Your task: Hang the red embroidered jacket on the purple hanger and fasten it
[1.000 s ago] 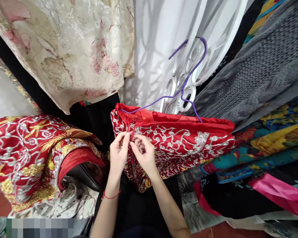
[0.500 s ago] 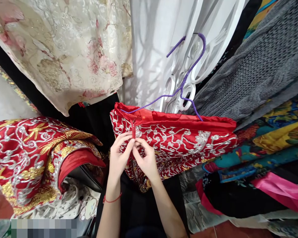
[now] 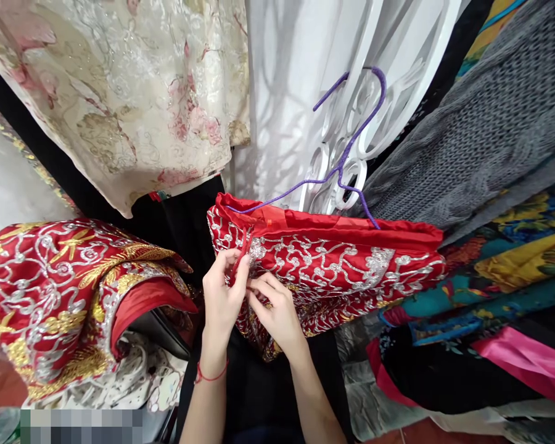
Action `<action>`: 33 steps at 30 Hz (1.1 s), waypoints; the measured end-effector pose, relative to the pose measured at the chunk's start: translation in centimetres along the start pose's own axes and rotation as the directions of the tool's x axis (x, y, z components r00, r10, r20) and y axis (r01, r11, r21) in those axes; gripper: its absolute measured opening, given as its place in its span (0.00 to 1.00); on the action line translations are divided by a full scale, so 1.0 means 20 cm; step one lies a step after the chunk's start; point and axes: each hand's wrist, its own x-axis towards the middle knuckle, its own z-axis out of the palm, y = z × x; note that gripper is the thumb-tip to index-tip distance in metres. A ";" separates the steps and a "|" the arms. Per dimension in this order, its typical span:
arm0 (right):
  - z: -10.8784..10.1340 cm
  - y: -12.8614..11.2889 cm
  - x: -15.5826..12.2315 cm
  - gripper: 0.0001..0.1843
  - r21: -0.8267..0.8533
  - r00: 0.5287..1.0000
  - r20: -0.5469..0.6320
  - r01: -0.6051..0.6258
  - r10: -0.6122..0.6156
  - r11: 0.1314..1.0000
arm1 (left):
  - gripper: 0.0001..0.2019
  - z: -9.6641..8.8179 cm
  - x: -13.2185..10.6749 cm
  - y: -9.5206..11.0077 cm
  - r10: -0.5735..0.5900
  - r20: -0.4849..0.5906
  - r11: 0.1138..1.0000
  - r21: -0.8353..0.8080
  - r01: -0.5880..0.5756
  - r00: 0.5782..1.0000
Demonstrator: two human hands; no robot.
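Note:
A red garment with silver embroidery hangs folded over a purple hanger in front of me. Both my hands work at its left part, close together. My left hand pinches a thin red cord that rises from the garment. My right hand has its fingers closed on the cord's lower part or the fabric just below; I cannot tell which. A red string bracelet circles my left wrist.
A second red garment with gold and silver embroidery lies at the left. A cream floral cloth hangs above it, a white curtain behind. Grey knit and bright patterned fabrics crowd the right side.
My hands have dropped slightly down the garment. The left hand's pinch on the red cord has shifted, and the cord now tilts instead of standing straight.

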 end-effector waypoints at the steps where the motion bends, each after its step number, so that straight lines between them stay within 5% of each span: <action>1: 0.00 0.01 0.00 0.08 0.038 0.999 0.020 -0.034 0.033 0.999 | 0.07 0.00 -0.01 0.00 0.011 -0.027 0.999 0.047 -0.010 1.000; 6: 0.02 0.03 0.02 0.07 0.246 0.987 0.056 -0.158 0.149 0.956 | 0.08 -0.02 -0.06 -0.01 0.027 -0.119 0.985 0.171 -0.006 0.993; 12: 0.02 -0.06 0.12 0.08 0.416 0.990 -0.026 -0.113 0.136 0.902 | 0.11 0.00 -0.10 -0.02 -0.159 -0.114 0.986 0.028 0.163 0.981; 18: 0.04 -0.15 0.24 0.09 0.545 0.952 -0.142 -0.154 0.272 0.824 | 0.12 0.03 -0.13 -0.02 -0.247 -0.014 0.961 -0.133 0.243 0.969; 26: 0.08 -0.12 0.26 0.09 0.797 0.914 -0.059 -0.198 0.401 0.570 | 0.11 0.00 -0.11 -0.05 -0.289 -0.068 0.951 -0.130 0.279 0.955; 33: 0.03 -0.10 0.27 0.06 0.824 0.912 0.048 -0.267 0.407 0.500 | 0.10 0.06 -0.09 -0.09 -0.255 0.010 0.951 -0.176 0.253 0.967</action>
